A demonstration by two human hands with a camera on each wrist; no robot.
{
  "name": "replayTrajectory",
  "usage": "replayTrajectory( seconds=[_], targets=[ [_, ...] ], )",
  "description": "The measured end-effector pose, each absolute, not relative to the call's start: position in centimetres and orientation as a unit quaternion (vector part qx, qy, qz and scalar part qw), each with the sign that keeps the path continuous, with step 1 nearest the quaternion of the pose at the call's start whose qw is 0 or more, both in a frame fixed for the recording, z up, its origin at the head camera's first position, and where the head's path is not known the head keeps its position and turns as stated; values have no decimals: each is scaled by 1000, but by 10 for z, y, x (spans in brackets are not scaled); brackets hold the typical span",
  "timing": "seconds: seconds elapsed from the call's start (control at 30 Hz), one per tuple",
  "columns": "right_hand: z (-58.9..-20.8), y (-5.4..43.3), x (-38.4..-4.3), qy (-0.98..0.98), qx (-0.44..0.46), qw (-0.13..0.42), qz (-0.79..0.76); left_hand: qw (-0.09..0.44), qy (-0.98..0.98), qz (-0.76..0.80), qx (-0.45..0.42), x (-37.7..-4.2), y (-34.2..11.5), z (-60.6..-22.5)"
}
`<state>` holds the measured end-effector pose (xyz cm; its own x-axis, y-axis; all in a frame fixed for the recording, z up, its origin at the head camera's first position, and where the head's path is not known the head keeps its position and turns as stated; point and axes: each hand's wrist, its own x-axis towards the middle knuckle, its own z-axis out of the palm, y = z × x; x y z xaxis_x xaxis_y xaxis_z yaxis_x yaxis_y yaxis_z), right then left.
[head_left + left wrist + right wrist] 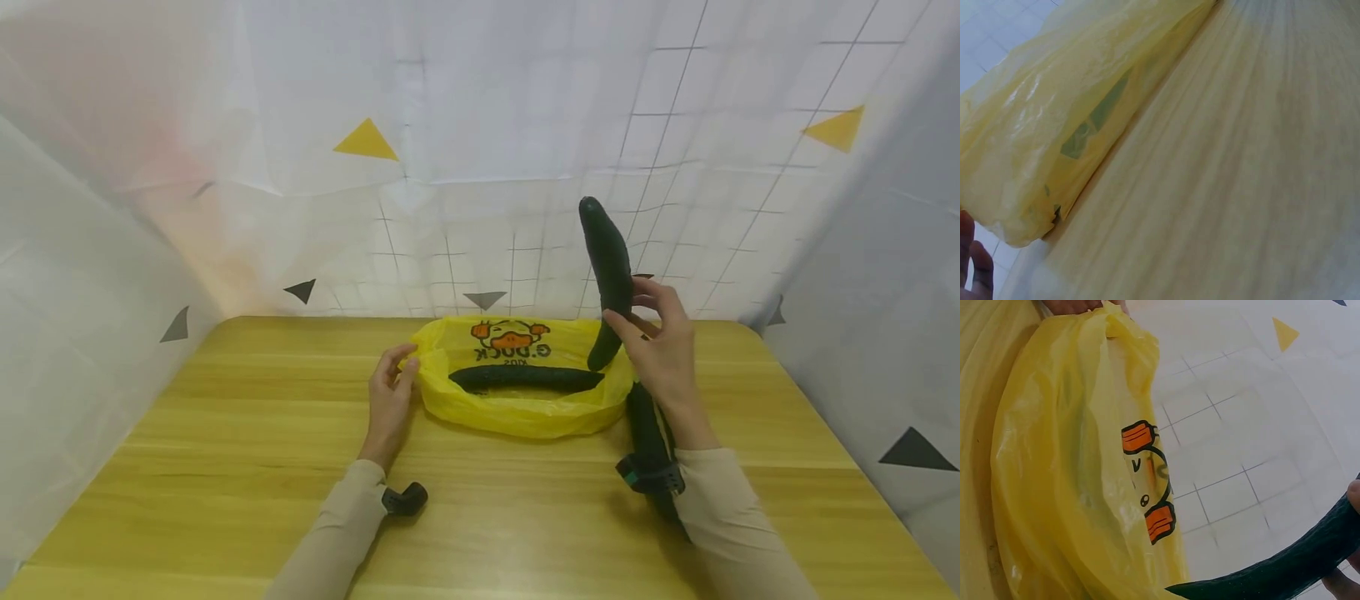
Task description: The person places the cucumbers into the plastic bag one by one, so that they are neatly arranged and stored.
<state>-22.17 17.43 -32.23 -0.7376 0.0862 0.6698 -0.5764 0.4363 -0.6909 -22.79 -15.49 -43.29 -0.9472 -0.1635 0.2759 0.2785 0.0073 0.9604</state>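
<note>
My right hand (663,350) pinches a dark green cucumber (606,254) between thumb and fingers. It is held steeply tilted over the right side of a yellow plastic bag (525,421), its lower end overlapping the bag's mouth. Inside the open bag, a second cucumber (525,378) lies sideways. At the bag's left end, my left hand (390,400) holds the rim with thumb and fingertips. In the right wrist view, the raised cucumber (1291,569) slants across the bottom right, beside the bag's printed duck face (1147,481).
More dark green cucumber (648,425) lies on the wooden table (487,517), right of the bag and partly hidden under my right wrist and its wrist camera (651,477). White sheeting (480,125) with grid lines and triangles stands behind the table and at both sides.
</note>
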Motion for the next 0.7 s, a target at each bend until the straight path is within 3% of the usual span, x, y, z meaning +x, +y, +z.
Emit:
replayTrajectory(
  seconds=[0.17,0.7],
  targets=[
    [-326,172,-224,-787,172,326,495,165,-690,-704,-42,-237,-158,-447],
    [-358,180,-252,-793,235,357,435,151,-695,-701,-43,-223,-154,-426]
  ],
)
